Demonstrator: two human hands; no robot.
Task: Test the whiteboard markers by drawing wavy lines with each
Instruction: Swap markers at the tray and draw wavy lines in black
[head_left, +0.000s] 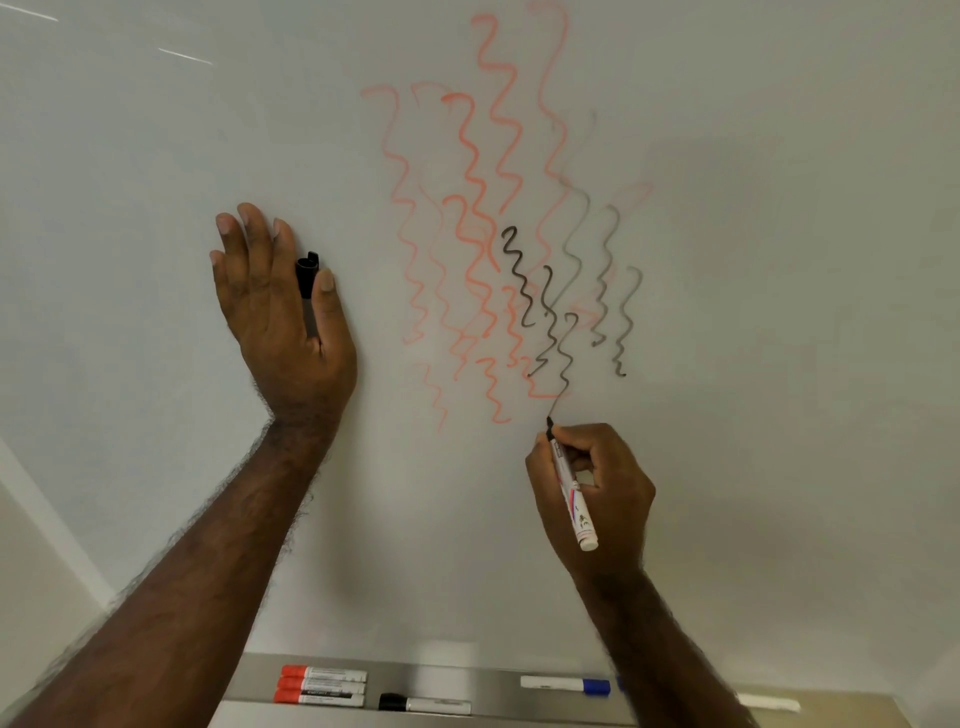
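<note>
Left hand (270, 291) lies flat against the whiteboard (156, 156), fingers straight and spread; a black marker cap (307, 274) is tucked between thumb and forefinger, pinned there against the board.

Centre of board: a cluster of red wavy lines (467, 208), some strong, some faint and smeared, running top to bottom. Just right of these and partly overlapping, black wavy lines (519, 280), the leftmost dark, the ones further right greyer and thinner.

Right hand (597, 488) sits below the black lines, its grip pinching a black whiteboard marker (571, 493), white barrel with a printed label, between thumb and curled fingers. The black tip touches the board at the lower end of the lowest black squiggle.

Bottom edge: metal tray (493, 675) under the board. From the left, three red-capped markers (322, 686) stacked close side by side, then a black-capped marker (423, 704), then a blue-capped marker (566, 684) near the right forearm. Beyond that forearm, a white object (769, 702), too blurred to identify.
</note>
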